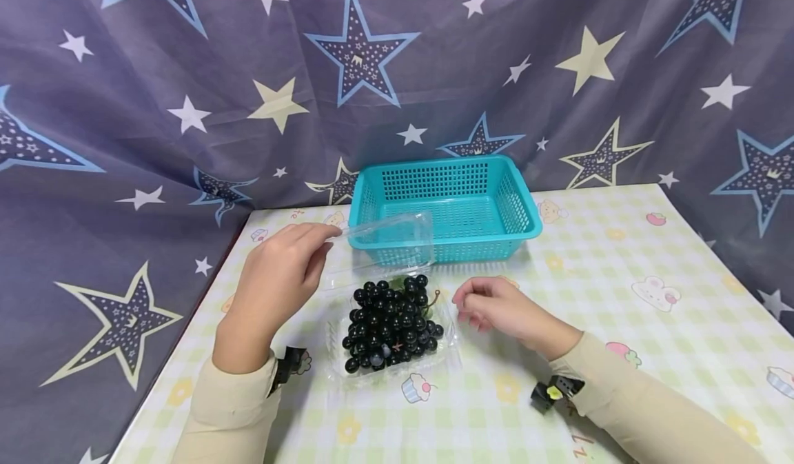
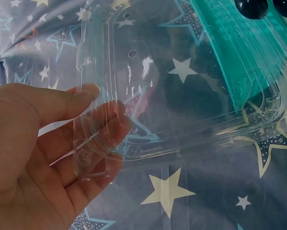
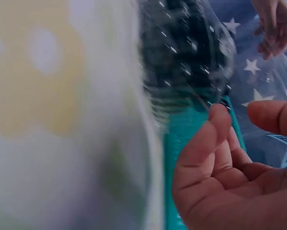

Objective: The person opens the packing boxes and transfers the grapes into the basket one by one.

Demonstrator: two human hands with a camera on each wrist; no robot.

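Note:
My left hand [image 1: 279, 278] pinches the edge of a clear plastic lid [image 1: 397, 240], raised on the far side of the grapes. In the left wrist view the thumb lies on one face of the lid [image 2: 162, 105], with the fingers behind it. A bunch of dark grapes [image 1: 387, 319] with a brown stem lies in the clear plastic container [image 1: 455, 354], which looks joined to the lid. Just right of the container hovers my right hand [image 1: 502, 309], its fingers loosely bent and holding nothing. In the right wrist view, a gap separates its thumb and index fingertip.
A turquoise perforated basket [image 1: 446, 243] stands at the back of the table, behind the lid. The table carries a checked, patterned cloth [image 1: 620, 354]. A dark curtain with stars [image 1: 446, 57] hangs behind and along the sides.

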